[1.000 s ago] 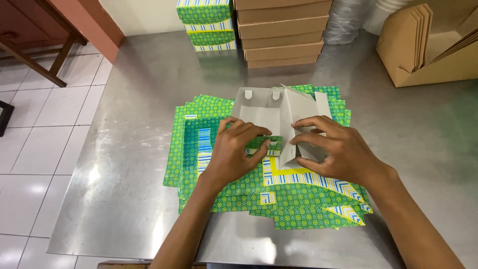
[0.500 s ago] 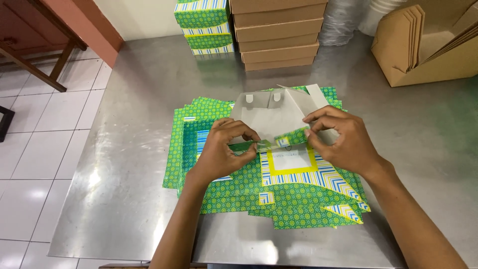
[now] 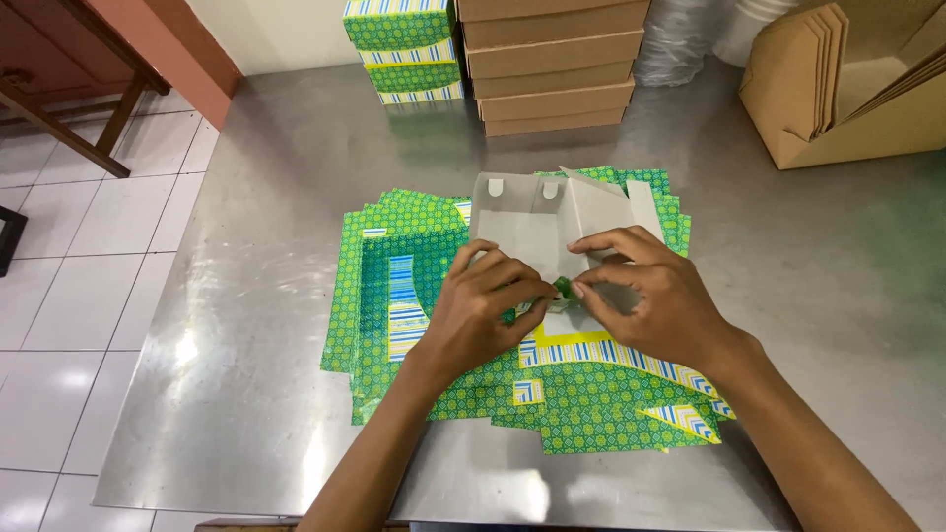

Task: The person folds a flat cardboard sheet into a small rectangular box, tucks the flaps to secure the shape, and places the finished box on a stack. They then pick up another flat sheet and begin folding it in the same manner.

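Carton blank [image 3: 537, 232], part-folded, lies mid-table btwn both hands: left hand [image 3: 488, 305] and right hand [image 3: 655, 296] meet at its near edge, fingertips pinching a small green flap [image 3: 563, 289]. It rests atop a spread stack of flat green blanks [image 3: 591, 404] on steel table [image 3: 246, 296]. Behind: green boxes [image 3: 402, 49], brown boxes [image 3: 554, 64]; far right, open brown carton w/ flat sheets [image 3: 847, 89]. Blank: grey-white inside, two tabs at far edge, green/yellow/blue-striped print outside.
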